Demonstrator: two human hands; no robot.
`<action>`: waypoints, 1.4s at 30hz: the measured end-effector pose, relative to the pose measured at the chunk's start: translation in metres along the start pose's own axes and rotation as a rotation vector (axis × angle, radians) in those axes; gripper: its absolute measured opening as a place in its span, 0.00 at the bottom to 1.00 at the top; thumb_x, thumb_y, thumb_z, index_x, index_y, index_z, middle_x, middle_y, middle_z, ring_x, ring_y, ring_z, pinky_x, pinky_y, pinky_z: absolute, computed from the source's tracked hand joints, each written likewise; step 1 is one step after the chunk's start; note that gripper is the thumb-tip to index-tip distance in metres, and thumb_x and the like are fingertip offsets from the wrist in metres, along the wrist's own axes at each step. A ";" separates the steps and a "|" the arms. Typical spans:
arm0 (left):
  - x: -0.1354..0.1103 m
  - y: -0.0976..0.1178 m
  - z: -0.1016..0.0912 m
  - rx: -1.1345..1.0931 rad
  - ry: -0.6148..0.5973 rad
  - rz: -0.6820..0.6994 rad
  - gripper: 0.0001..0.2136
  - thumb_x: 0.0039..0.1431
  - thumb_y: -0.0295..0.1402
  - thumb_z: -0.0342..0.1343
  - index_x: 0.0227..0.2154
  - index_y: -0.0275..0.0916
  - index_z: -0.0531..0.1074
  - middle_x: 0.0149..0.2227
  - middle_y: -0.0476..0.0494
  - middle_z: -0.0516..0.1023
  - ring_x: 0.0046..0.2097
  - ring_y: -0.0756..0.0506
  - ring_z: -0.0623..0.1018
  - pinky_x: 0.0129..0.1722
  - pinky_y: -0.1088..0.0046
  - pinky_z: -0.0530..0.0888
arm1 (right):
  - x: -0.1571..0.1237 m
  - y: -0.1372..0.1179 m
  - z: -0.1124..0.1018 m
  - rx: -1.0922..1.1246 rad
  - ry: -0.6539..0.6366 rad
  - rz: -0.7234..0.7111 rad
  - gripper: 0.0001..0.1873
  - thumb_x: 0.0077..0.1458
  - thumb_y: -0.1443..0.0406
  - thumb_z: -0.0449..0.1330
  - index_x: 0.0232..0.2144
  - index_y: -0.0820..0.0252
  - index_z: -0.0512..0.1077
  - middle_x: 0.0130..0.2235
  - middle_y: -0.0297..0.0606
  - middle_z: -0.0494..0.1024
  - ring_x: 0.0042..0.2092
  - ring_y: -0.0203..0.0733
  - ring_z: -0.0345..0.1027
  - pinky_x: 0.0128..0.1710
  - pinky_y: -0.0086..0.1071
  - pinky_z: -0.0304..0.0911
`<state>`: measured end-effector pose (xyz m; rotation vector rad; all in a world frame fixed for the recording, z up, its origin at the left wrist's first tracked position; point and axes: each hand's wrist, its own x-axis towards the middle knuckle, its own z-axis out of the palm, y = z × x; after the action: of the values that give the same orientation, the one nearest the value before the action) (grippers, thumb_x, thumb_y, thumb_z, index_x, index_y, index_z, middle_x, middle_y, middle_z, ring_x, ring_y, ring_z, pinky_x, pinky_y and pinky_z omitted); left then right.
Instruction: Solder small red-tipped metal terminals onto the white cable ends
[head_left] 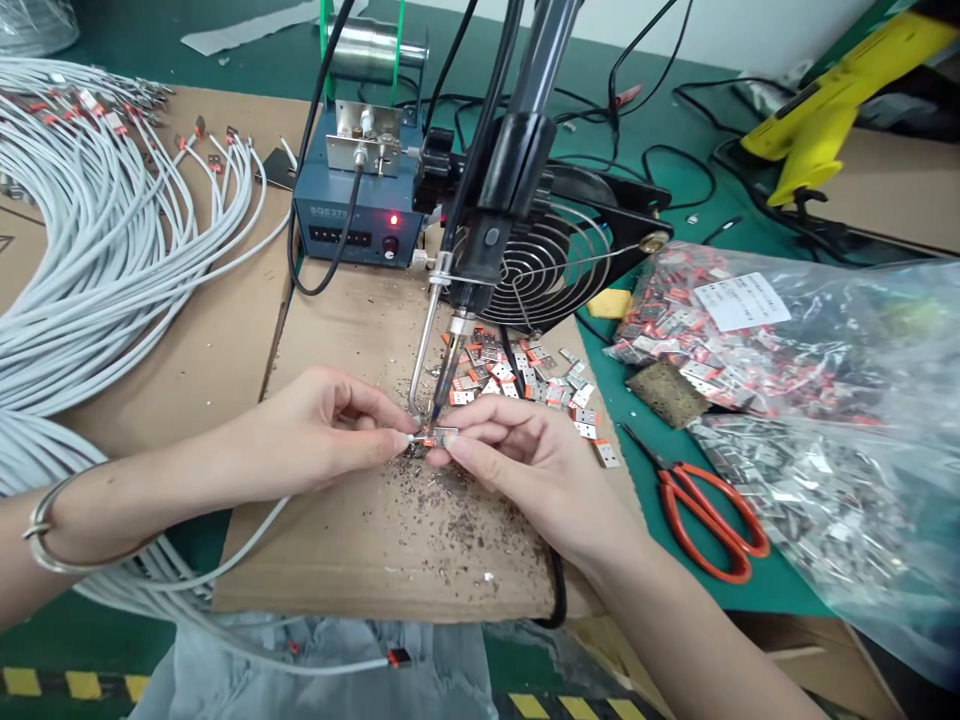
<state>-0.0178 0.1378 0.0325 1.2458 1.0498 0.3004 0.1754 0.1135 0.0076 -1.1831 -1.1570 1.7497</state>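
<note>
My left hand [322, 430] pinches the end of a white cable [259, 520] that trails back under my wrist. My right hand [517, 455] pinches a small orange and metal connector [437, 435] against that cable end. Both meet right under the tip of a fixed soldering iron [450, 375] that hangs down from a black arm [517, 150], beside a bent solder feed tube [421, 350]. All this sits over a cardboard sheet [375, 540] speckled with solder bits.
A pile of loose connectors [525, 375] lies behind the iron. A blue solder station [352, 215], a fan [547, 265], orange scissors [712, 515], a plastic bag of parts [810, 400], a yellow glue gun [832, 105] and a big bundle of white cables [97, 250] surround the cardboard.
</note>
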 end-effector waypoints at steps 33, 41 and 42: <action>0.000 0.000 0.002 0.031 0.024 0.025 0.05 0.52 0.29 0.54 0.28 0.35 0.74 0.12 0.60 0.59 0.13 0.57 0.56 0.09 0.84 0.53 | 0.001 0.000 0.000 -0.023 -0.022 -0.022 0.05 0.47 0.67 0.65 0.30 0.59 0.75 0.26 0.33 0.81 0.29 0.32 0.75 0.29 0.22 0.68; 0.000 0.001 0.002 0.039 0.016 0.010 0.05 0.52 0.28 0.54 0.28 0.35 0.75 0.13 0.59 0.61 0.13 0.58 0.57 0.10 0.84 0.53 | 0.000 -0.002 0.001 -0.050 0.004 -0.014 0.05 0.46 0.66 0.65 0.29 0.60 0.74 0.25 0.34 0.80 0.29 0.35 0.76 0.29 0.24 0.68; 0.000 0.001 0.002 0.038 0.018 0.009 0.05 0.52 0.29 0.54 0.29 0.35 0.75 0.13 0.59 0.61 0.13 0.58 0.57 0.10 0.84 0.53 | 0.000 -0.002 0.001 -0.054 0.007 -0.010 0.05 0.46 0.66 0.65 0.29 0.59 0.74 0.25 0.34 0.80 0.29 0.35 0.76 0.29 0.25 0.68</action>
<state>-0.0161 0.1367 0.0335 1.2841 1.0699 0.2999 0.1746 0.1133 0.0097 -1.2119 -1.2116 1.7152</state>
